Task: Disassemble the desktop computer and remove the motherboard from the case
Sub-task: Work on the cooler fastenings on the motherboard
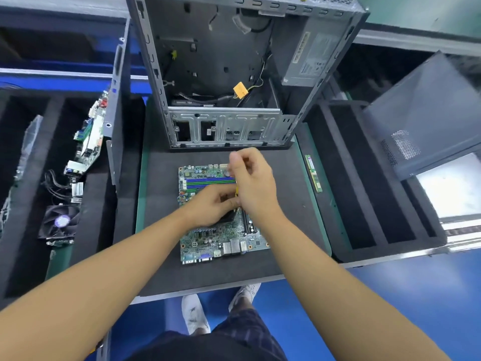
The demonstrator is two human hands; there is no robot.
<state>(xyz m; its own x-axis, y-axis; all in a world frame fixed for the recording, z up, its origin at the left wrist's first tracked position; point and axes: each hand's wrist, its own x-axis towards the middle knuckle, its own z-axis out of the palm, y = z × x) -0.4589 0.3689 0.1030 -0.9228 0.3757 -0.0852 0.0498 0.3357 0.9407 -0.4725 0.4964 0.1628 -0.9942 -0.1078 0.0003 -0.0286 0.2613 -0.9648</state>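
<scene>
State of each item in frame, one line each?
motherboard: out of case, flat on mat
case: open, board bay bare
power supply: mounted in case
RAM stick: loose, at mat's right edge
side panel: off, tilted at right
fan: out, in foam tray
left hand: on motherboard, grip unclear
right hand: curled above motherboard, grip unclear

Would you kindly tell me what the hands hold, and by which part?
A yellow item shows between left hand and right hand above the motherboard; the grip cannot be told.

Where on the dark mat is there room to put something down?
Left of the green motherboard, up to the mat's green edge; and right of it, before the green memory stick. Crowded mid-mat: left hand and right hand over the board.
</scene>
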